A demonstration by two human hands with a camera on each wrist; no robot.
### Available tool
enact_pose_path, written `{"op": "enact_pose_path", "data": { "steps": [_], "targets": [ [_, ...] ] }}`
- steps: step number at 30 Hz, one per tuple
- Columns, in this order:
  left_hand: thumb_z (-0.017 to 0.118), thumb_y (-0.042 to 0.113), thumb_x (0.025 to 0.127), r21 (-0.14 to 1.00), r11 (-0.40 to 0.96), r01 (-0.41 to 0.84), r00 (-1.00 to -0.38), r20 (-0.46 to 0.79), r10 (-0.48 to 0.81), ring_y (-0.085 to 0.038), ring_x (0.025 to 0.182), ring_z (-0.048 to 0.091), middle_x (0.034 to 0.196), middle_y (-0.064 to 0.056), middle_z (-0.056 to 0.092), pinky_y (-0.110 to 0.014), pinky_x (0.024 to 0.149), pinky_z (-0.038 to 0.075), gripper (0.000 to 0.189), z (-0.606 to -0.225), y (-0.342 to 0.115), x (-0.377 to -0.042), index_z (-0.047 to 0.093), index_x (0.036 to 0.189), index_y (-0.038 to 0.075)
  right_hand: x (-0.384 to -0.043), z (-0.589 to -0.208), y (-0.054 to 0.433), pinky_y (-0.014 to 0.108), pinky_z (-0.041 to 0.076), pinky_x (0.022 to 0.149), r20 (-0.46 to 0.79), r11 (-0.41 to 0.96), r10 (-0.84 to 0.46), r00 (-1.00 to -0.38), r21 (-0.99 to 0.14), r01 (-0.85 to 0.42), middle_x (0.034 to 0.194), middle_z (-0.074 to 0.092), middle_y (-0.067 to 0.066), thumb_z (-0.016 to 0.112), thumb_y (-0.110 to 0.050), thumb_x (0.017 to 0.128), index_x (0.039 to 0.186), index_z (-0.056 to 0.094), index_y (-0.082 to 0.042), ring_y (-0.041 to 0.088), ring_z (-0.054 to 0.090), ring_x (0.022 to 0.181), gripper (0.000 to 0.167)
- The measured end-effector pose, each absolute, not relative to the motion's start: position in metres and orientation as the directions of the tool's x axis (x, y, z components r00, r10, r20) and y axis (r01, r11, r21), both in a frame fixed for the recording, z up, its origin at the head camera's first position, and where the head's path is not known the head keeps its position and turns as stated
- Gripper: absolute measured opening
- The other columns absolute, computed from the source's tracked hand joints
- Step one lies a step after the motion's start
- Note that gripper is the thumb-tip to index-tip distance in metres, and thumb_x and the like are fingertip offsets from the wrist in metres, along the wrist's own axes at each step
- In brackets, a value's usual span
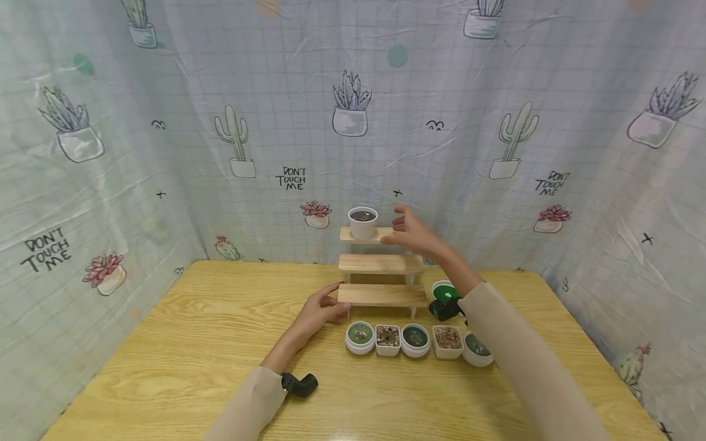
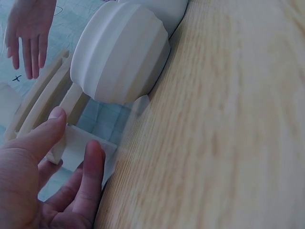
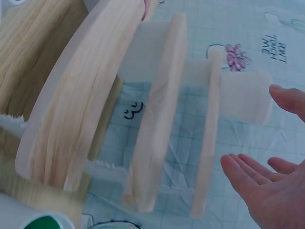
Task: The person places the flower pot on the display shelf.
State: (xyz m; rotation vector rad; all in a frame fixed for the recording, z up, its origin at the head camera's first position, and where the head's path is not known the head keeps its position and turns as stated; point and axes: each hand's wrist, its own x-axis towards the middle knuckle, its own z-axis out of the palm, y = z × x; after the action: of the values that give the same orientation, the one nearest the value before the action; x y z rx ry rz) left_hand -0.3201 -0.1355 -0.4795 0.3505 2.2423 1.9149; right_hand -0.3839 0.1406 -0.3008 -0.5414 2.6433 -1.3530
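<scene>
A three-tier wooden stand (image 1: 380, 295) with white legs stands on the table. At its left end my left hand (image 1: 321, 311) grips the lowest tier, the thumb at the board's end and the fingers by the white leg (image 2: 86, 150). A round white pot (image 1: 363, 223) with dark filling sits on the left part of the top tier. Just right of that pot, my right hand (image 1: 410, 233) is held at the top tier with its fingers extended and spread, holding nothing. In the right wrist view, a gap shows between the hand (image 3: 271, 186) and the white pot (image 3: 245, 98).
In front of the stand is a row of small pots: a round green one (image 1: 360, 337), a square one with pebbles (image 1: 388, 340), a round dark green one (image 1: 415, 340) and a square one (image 1: 448, 341). A bright green pot (image 1: 443, 291) stands right of the stand. A printed curtain (image 1: 353, 171) hangs behind.
</scene>
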Motion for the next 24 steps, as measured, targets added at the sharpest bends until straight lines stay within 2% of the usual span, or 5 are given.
{"op": "enact_pose_path", "data": {
  "steps": [7,14,20,24],
  "targets": [
    [0.076,0.028,0.096,0.987,0.145,0.068,-0.961,0.026,0.274,-0.022,0.091,0.075,0.114,-0.019,0.071,-0.036,0.085,0.065,0.075,-0.482,-0.135,-0.320,0.038,0.160,0.017,-0.363,-0.298,0.162,0.062,0.037,0.122,0.088,0.524,-0.398,-0.913,-0.795,-0.304,0.161,0.036,0.027,0.074,-0.029,0.096,0.162,0.013,-0.003,0.045,0.035,0.151,0.093],
    [0.076,0.027,0.096,0.989,0.136,0.054,-0.961,0.015,0.276,-0.023,0.091,0.076,0.113,-0.019,0.071,-0.036,0.085,0.065,0.075,-0.484,-0.134,-0.319,0.038,0.160,0.017,-0.335,-0.310,0.188,0.064,0.033,0.123,0.118,0.455,-0.453,-0.884,-0.822,-0.342,0.161,0.033,0.030,0.069,-0.021,0.100,0.161,0.011,-0.002,0.047,0.033,0.151,0.087],
    [0.076,0.028,0.096,0.987,0.145,0.067,-0.962,0.025,0.274,-0.023,0.091,0.075,0.114,-0.019,0.071,-0.036,0.084,0.065,0.076,-0.483,-0.133,-0.321,0.038,0.160,0.018,-0.314,-0.324,0.211,0.064,0.034,0.122,0.143,0.429,-0.443,-0.885,-0.833,-0.350,0.159,0.035,0.029,0.067,-0.017,0.102,0.161,0.011,-0.001,0.047,0.033,0.151,0.084],
    [0.077,0.028,0.096,0.986,0.151,0.064,-0.964,0.022,0.264,-0.022,0.089,0.075,0.114,-0.019,0.071,-0.036,0.084,0.065,0.075,-0.483,-0.135,-0.321,0.039,0.160,0.019,-0.304,-0.333,0.226,0.066,0.031,0.122,0.135,0.422,-0.424,-0.896,-0.846,-0.327,0.159,0.034,0.029,0.068,-0.022,0.102,0.162,0.011,-0.002,0.048,0.033,0.151,0.085]
  ]
}}
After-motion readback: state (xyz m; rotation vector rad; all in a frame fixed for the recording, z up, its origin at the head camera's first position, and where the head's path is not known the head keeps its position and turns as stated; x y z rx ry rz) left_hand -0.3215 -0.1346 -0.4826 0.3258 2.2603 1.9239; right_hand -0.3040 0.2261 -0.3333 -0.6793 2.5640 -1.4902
